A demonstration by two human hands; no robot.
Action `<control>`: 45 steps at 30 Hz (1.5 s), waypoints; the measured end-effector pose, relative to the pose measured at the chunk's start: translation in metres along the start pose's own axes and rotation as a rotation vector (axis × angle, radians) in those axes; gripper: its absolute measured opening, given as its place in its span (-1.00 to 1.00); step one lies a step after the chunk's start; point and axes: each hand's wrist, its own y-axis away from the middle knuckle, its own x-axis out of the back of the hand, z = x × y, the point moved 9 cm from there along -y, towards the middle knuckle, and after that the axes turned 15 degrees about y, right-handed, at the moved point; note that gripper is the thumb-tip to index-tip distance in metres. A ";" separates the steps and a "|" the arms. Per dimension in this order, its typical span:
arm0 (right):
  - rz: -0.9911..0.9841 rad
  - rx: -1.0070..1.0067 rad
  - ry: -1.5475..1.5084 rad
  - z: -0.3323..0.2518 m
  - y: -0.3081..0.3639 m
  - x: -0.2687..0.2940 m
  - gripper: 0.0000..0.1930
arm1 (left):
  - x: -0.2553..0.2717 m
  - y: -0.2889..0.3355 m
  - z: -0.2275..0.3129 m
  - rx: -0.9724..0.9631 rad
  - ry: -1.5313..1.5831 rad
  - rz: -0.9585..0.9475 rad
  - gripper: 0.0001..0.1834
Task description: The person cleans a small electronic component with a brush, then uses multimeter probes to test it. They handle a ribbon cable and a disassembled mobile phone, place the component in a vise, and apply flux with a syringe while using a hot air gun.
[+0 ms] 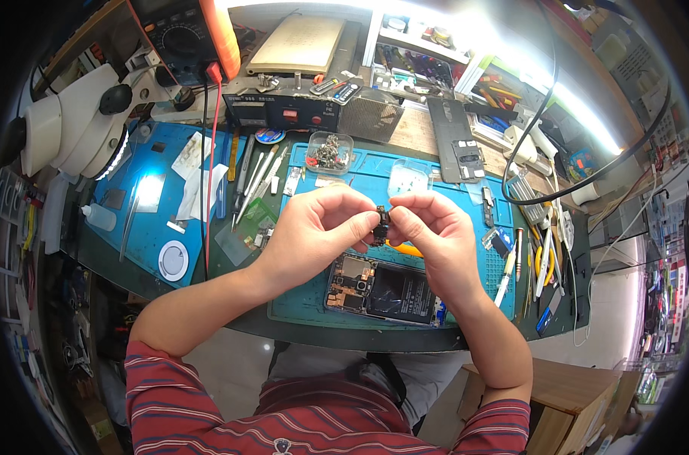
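Between the fingertips of both hands, above the blue work mat (306, 288), is a small black phone part (380, 226); its exact kind is too small to tell. My left hand (306, 231) pinches it from the left, and my right hand (441, 236) grips it from the right. Below them an opened smartphone (378, 290) lies on the mat, its circuit board on the left and a black battery (400, 292) on the right. Partly hidden behind my right fingers is an orange-yellow tool handle (405, 248).
A clear tub of small screws (329, 154) and another clear tub (409, 178) stand behind my hands. Tweezers and screwdrivers (255, 182) lie left; more tools (545, 262) lie right. A microscope (75, 125) overhangs the left side. A black cable (545, 199) loops at right.
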 end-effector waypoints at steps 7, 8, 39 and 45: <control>0.146 0.216 0.235 -0.017 0.004 0.001 -0.77 | 0.001 0.001 -0.003 0.041 0.012 0.011 -0.79; 0.163 0.263 0.300 -0.021 0.005 0.001 -0.76 | 0.001 0.001 -0.003 0.043 0.020 0.013 -0.78; 0.147 0.254 0.232 -0.023 0.006 0.000 -0.73 | -0.001 0.000 -0.002 0.021 -0.034 0.003 -0.81; 0.155 0.346 0.345 -0.027 0.006 -0.001 -0.75 | -0.004 0.003 0.002 -0.054 -0.114 0.002 -0.79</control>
